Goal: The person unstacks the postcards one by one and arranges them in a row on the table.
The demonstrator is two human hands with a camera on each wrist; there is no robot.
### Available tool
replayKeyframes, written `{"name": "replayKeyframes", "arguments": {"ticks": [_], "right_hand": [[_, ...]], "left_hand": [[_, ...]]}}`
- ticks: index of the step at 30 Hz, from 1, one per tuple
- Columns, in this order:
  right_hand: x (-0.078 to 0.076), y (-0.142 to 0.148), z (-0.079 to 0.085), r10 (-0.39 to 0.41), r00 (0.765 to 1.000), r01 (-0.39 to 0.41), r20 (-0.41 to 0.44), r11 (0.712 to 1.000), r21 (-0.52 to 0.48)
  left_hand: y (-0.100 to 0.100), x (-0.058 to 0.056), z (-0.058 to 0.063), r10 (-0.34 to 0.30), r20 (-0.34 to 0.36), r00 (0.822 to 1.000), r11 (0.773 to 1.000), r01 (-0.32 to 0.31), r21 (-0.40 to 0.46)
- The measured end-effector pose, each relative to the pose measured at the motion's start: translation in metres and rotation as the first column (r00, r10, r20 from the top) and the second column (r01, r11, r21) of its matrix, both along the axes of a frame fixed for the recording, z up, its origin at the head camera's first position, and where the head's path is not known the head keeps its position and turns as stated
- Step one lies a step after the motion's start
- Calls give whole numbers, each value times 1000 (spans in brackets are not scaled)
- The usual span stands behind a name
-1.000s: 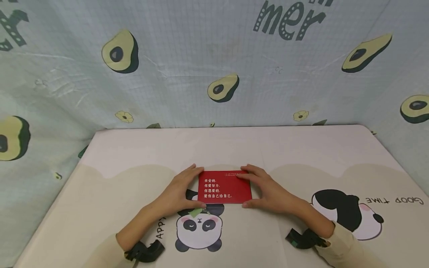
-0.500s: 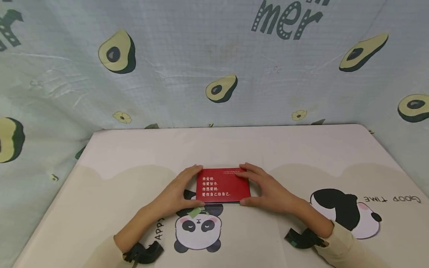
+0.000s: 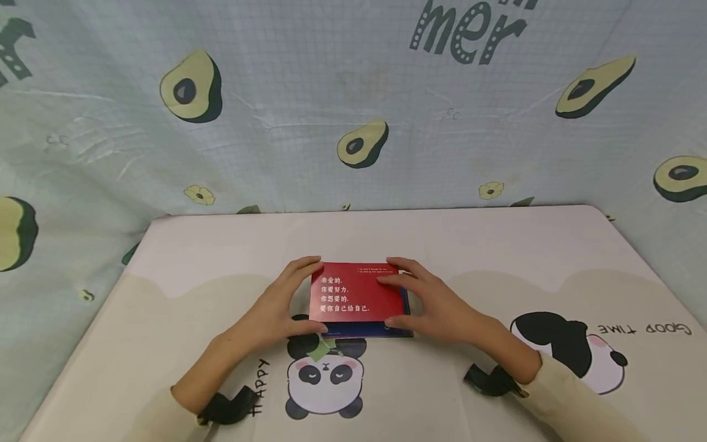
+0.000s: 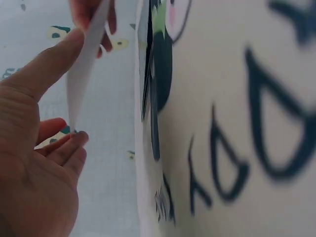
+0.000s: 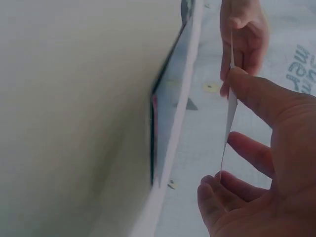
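A red card (image 3: 348, 294) printed with white Chinese characters is held level by both hands in the head view. My left hand (image 3: 276, 305) pinches its left end between thumb and fingers, and my right hand (image 3: 436, 305) grips the right end, one finger lying over the top face. Beneath it a dark blue card (image 3: 353, 330) shows along the near and right sides, mostly covered. Both wrist views catch the raised card nearly edge-on, its pale underside (image 4: 86, 69) visible, with a gap down to the thin, flat dark pile (image 5: 153, 143) on the table.
A pale table mat (image 3: 221, 245) carries a printed panda (image 3: 326, 380) in front of the cards and a printed dog (image 3: 574, 350) at the right. An avocado-patterned curtain (image 3: 287, 73) hangs behind the table's far edge. Black wrist cameras (image 3: 229, 405) sit on both forearms.
Both hands have lifted the red card off the pile and shifted it slightly left and away from the body. The blue card below has come into view.
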State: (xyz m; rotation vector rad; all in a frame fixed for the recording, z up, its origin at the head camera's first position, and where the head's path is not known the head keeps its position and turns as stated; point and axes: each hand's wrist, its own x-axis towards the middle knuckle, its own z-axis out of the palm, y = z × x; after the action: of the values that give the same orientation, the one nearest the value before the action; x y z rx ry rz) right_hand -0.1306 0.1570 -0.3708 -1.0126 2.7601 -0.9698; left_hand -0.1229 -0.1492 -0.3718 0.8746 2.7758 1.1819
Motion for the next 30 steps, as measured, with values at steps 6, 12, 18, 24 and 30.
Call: {"name": "replayKeyframes", "arguments": {"ticks": [6, 12, 18, 24, 30], "right_hand": [[-4, -12, 12, 7, 1000, -7, -7, 1000, -10], [-11, -21, 16, 58, 998, -58, -4, 996, -67], [-19, -31, 19, 78, 997, -79, -16, 991, -109], [-27, -47, 18, 53, 998, -55, -16, 993, -100], [-37, -65, 18, 40, 999, -43, -32, 995, -91]], "left_hand": [[-14, -6, 6, 10, -55, 998, 1000, -9, 25], [-33, -10, 10, -7, -114, 993, 997, 17, 81], [-51, -14, 13, -20, -92, 996, 991, 32, 133], [-60, -16, 12, 15, -22, 1000, 990, -12, 140], [-71, -19, 17, 59, -13, 998, 984, -56, 171]]}}
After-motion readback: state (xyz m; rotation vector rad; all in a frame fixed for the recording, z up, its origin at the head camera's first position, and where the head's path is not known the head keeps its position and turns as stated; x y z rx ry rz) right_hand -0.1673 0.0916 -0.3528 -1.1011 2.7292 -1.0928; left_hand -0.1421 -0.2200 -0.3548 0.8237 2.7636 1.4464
